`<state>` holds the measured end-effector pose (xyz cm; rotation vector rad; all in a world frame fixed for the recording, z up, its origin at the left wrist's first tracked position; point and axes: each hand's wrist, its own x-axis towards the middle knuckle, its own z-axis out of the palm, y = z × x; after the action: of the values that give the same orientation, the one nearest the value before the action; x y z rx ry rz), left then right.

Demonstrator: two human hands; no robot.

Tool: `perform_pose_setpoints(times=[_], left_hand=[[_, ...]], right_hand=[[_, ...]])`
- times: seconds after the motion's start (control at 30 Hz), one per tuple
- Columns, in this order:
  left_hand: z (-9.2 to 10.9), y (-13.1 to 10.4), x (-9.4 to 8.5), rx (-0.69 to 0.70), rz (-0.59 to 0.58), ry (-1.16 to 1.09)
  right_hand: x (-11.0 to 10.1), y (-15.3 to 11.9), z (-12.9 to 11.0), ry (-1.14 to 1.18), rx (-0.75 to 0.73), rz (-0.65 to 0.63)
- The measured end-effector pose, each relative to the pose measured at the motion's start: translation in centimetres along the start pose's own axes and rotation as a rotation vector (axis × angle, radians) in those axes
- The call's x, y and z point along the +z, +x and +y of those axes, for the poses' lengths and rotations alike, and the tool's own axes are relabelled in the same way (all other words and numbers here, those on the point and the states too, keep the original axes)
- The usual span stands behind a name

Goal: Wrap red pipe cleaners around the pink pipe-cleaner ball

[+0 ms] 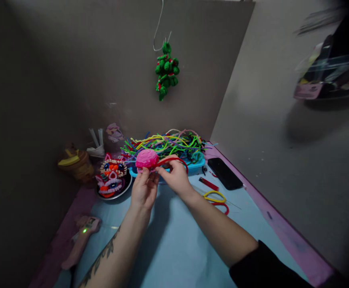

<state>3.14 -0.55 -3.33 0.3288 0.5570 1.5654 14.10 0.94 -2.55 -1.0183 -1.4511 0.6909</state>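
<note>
The left hand point(144, 190) grasps a pink ball point(147, 158) from below, while the right hand point(176, 176) pinches a red strip point(184, 161) against its lower right side, both raised over the worktop point(180, 244). The ball is bright, rounded on top and ridged all over; the strip is smooth-looking and loops to the right. Just beyond stands a blue tray point(197, 164) heaped with tangled, many-coloured stems point(168, 144). The worktop is pale blue, bordered in pinkish purple, with a dark bowl point(116, 196) of crafted faces and a pink glue gun point(81, 242) leftward; scissors point(215, 196) and a black phone point(225, 173) lie rightward. Dim grey walls point(102, 60) enclose it, a green ornament point(166, 74) hanging behind.
</note>
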Motion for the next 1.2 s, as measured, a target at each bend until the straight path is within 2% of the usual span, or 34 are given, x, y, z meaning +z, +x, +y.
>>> perform_pose_setpoints(times=[0.17,0.27,0.37,0.6,0.7,0.77,0.97,1.1,1.2], left_hand=[[-0.2,-0.1,-0.2,0.01,-0.055,0.033],[-0.4,-0.3,-0.1,0.024,-0.078,0.055],[-0.6,-0.3,-0.1,0.058,-0.101,0.081],[-0.9,-0.1,-0.1,0.181,-0.111,0.181],[-1.1,-0.1,-0.1,0.204,-0.098,0.197],[-1.2,-0.2,-0.1,0.192,-0.079,0.189],[-1.4,-0.5,0.0,0.14,-0.073,0.191],[-1.8,-0.5,-0.1,0.154,-0.05,0.212],[-2.2,-0.5,-0.5,0.216,-0.086,0.328]], right_hand=[[0.5,-0.7,0.0,-0.28,-0.109,0.154],[0.3,-0.6,0.1,-0.331,-0.169,0.155],[0.0,-0.3,0.1,-0.213,-0.137,0.097],[0.9,-0.2,0.2,0.315,0.189,0.017],[1.2,-0.3,0.2,0.57,0.357,-0.005],[1.3,-0.3,0.1,0.657,0.415,-0.006],[1.4,-0.2,0.5,0.603,0.366,0.067],[1.7,-0.2,1.2,0.47,0.267,0.121],[1.9,-0.3,1.7,0.429,0.229,0.133]])
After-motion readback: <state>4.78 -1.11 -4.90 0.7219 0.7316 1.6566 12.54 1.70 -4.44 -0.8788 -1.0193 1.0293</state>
